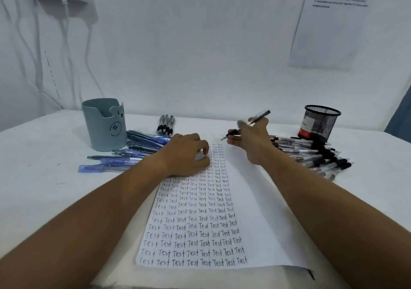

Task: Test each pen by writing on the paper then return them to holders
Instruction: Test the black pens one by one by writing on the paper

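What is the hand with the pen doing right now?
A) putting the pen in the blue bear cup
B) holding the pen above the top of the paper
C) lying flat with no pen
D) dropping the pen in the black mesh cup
B: the right hand grips a black pen with its tip just above the top edge of the paper, away from both cups.

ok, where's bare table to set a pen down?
Bare: table left of the paper, nearer than the blue pens; also behind the paper, between the black pen bundle and mesh holder. Crowded: black pen pile on the right.
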